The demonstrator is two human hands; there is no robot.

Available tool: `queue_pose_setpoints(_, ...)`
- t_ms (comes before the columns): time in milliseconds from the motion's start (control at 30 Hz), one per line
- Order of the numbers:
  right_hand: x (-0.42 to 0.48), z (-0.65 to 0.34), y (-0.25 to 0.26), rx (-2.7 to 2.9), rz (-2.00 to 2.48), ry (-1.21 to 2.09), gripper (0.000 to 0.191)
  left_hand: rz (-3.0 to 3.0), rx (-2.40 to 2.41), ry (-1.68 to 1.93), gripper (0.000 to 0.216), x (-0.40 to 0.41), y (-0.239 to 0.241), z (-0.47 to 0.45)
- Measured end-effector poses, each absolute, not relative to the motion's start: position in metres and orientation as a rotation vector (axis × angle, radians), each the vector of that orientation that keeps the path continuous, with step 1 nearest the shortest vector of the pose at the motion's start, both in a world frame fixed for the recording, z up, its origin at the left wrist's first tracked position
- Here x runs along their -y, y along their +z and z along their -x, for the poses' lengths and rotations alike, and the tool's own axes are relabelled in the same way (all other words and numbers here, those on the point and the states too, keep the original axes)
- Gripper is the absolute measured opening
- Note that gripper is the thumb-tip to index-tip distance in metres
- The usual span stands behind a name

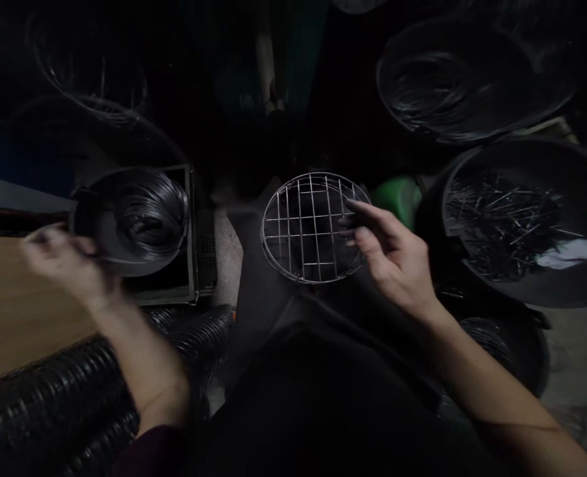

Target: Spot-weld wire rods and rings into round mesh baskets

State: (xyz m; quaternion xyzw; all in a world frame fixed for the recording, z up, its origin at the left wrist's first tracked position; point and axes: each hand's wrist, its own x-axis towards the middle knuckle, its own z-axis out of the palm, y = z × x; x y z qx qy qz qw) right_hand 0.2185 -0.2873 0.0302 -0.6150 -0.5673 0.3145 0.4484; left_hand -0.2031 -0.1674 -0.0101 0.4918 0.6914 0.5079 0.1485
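Observation:
A round wire rack (315, 234) with a grid of crossing wires lies in front of me, at about the middle of the head view. My right hand (395, 255) is at the rack's right side, thumb and fingers apart, their tips over its right edge; I see nothing held in them. Off to the left, my left hand (65, 255) is raised and smeared by motion, so its grip is unclear. Closest to it is a dark basin (99, 228) with a bundle of thin wire rings (152, 215) inside.
Stacks of round wire racks (69, 384) lie at lower left beside a brown board (15, 298). A crate (193, 232) supports the basin. On the right are a tub of short wire pieces (502, 218), a green container (397, 199) and another wire-filled basin (502, 79).

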Motion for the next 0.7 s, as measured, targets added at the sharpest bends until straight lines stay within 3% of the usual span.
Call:
queue_pose_setpoints(67,0.275,-0.21,0.035,1.315,1.389,1.091,0.057,-1.387,-1.698,1.582,0.036,0.162,-0.018,0.136)
queue_pose_setpoints(167,0.266,-0.211,0.034,1.132,1.323,1.227,0.063,-1.485,-1.355,1.225,0.027,0.149,-0.041,0.047)
queue_pose_setpoints(433,0.275,-0.252,-0.01,1.069,1.871,0.466,0.033,-1.571,-0.927,0.573,0.051,0.114,-0.081,-0.009)
queue_pose_setpoints(700,0.276,-0.265,-0.015,1.141,1.967,0.363,0.03,-1.637,-0.825,0.481,0.059,0.11,-0.071,-0.011)
